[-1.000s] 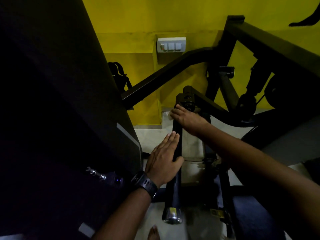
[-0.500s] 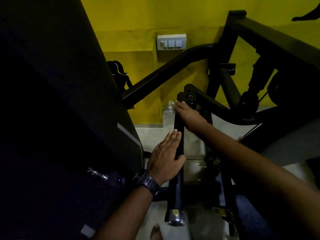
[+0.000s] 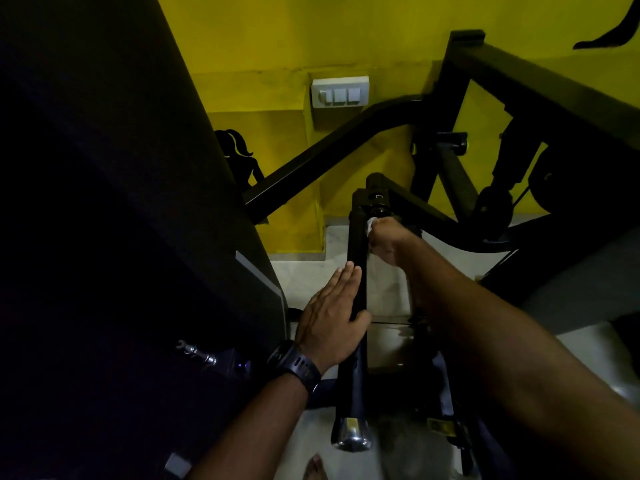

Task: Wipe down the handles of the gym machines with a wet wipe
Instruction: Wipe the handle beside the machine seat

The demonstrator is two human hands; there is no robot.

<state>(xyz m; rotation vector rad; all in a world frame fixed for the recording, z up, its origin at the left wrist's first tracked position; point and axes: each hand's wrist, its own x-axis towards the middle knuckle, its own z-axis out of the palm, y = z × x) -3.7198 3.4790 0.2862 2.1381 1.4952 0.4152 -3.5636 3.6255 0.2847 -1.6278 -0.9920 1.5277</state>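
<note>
Head view, asked: where is the handle [image 3: 356, 271] found, and how are the hands placed?

Answered: It is seen at centre, a long black bar sloped from a shiny metal end cap [image 3: 351, 434] near the bottom up to a pivot [image 3: 375, 197] on the machine frame [image 3: 329, 157]. The left hand [image 3: 332, 317] is laid flat along its left side, fingers straight, thumb hooked over the bar. The right hand [image 3: 388, 240] is curled round the wet wipe [image 3: 371, 225], which is pressed to the bar's upper end, just below the pivot.

Asked: How is the bar expected to handle?

Answered: It is judged stiff and heavy, and possibly free to swing, so it is best steadied at mid-length. Its black covering looks matte; whether it is rubbery cannot be told in the dim light. The wipe is judged light, limp and damp, best bunched in the fingers.

Asked: And the surroundings?

Answered: A dark watch [image 3: 294, 363] is worn on the left wrist; a white switch plate [image 3: 340, 91] is set in the yellow wall [image 3: 263, 46].
</note>
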